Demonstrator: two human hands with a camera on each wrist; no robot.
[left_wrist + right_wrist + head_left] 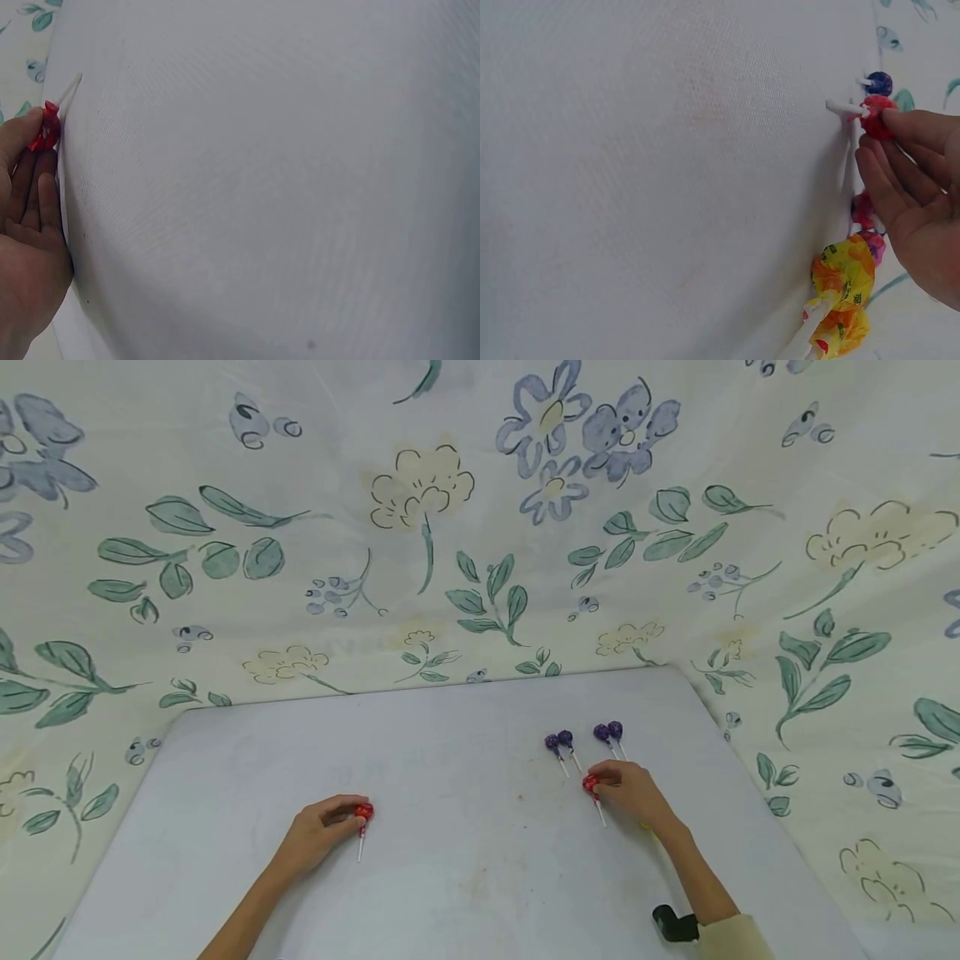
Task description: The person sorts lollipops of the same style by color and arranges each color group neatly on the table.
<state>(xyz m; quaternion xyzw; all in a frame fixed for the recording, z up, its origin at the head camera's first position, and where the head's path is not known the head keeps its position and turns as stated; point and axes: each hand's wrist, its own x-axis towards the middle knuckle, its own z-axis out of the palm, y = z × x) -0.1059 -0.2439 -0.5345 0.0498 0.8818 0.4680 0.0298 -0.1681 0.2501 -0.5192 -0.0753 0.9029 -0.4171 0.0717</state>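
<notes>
My left hand point(317, 833) pinches a red-wrapped lollipop point(363, 812) by its candy head, at the left of the white table. Its white stick points toward the table's front in the head view. Over on the right, my right hand point(632, 793) pinches another red-wrapped lollipop point(877, 118) between thumb and fingers, the stick point(602, 814) hanging free. Just beyond that hand lie two purple lollipops point(552, 742) side by side, and another purple pair point(602, 733) further right. Yellow-wrapped lollipops point(844, 274) and pinkish-red ones point(862, 210) show near the right hand, mostly hidden by my arm in the head view.
The white table point(420, 752) has a few small specks and faint stains. A cloth point(480, 652) with flowers and leaves hangs behind it and along its sides. A black object point(673, 924) sits by my right sleeve point(735, 939).
</notes>
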